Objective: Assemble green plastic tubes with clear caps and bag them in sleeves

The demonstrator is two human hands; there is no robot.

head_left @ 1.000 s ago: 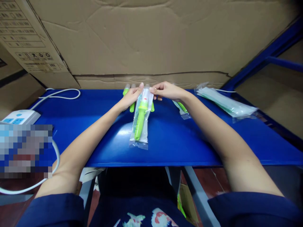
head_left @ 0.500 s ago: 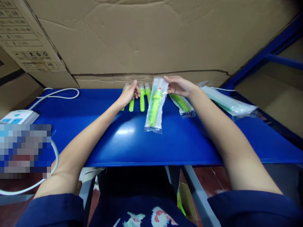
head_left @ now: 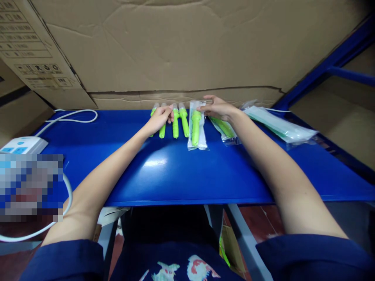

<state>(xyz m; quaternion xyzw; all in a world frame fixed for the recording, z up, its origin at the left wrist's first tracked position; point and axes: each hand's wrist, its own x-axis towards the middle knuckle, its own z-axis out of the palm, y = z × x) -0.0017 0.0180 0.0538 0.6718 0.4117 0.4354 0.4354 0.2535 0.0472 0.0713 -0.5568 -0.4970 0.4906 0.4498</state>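
Several light-green pen-like tools with clear caps (head_left: 183,123) lie in a row on the blue table (head_left: 187,175). To their right lies a clear bag (head_left: 203,143) with one such green pen-like tool (head_left: 195,132) inside. My right hand (head_left: 218,109) is over the bag's upper end, fingers spread and one fingertip touching the plastic. My left hand (head_left: 162,118) hovers over the left part of the row, its fingers curled and thumb pressed in; anything between them is hidden. Another bagged green tool (head_left: 224,127) sits partly under my right hand.
At the right lies a stack of flat clear bags (head_left: 284,125). A white power strip (head_left: 25,144) with a white cable (head_left: 88,119) is at the left. Cardboard (head_left: 187,50) walls the back, and a blue metal frame (head_left: 328,66) stands at the right.
The bagged tool has gone from raised and tilted to lying beside the row, further back. My right hand's fingers have spread from their grip on the bag; my left hand shifted slightly.
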